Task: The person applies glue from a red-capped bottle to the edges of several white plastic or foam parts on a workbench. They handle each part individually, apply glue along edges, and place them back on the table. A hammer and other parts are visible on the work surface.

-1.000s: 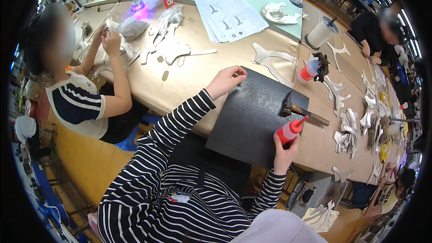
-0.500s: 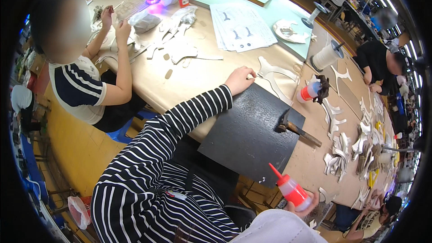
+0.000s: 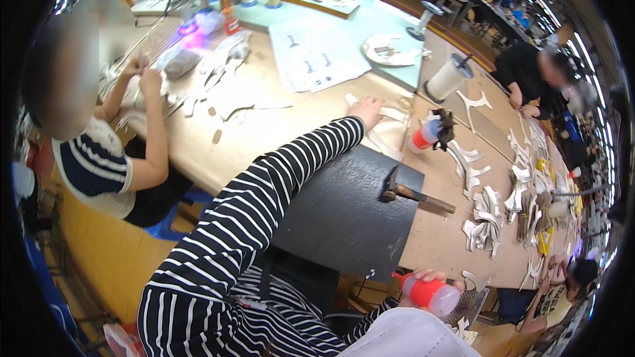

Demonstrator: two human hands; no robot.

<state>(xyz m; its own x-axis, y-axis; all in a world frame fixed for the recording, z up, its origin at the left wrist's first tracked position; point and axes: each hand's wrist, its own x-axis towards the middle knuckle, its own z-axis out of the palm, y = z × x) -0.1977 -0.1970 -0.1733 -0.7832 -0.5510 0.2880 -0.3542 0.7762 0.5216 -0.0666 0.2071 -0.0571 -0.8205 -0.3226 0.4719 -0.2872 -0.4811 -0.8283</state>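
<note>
My left hand (image 3: 368,110) reaches across the table, arm in a striped sleeve, and rests on a white cut-out piece (image 3: 390,133) just past the black mat (image 3: 344,215). My right hand (image 3: 431,277) is low, at the table's near edge, shut on a red squeeze bottle (image 3: 428,292) with its nozzle pointing left. A hammer (image 3: 411,192) lies on the mat's right edge. A second red bottle (image 3: 426,135) lies on the table beside the white pieces.
A seated person (image 3: 99,152) works at the left on white pieces. Another person (image 3: 536,69) bends over the far right. Stacks of white cut shapes (image 3: 491,219) line the right side. A white roll (image 3: 447,79) and printed sheets (image 3: 317,53) lie beyond.
My right hand has pulled the red bottle off the mat, down to the table's near edge. My left hand has slid farther out onto the white piece.
</note>
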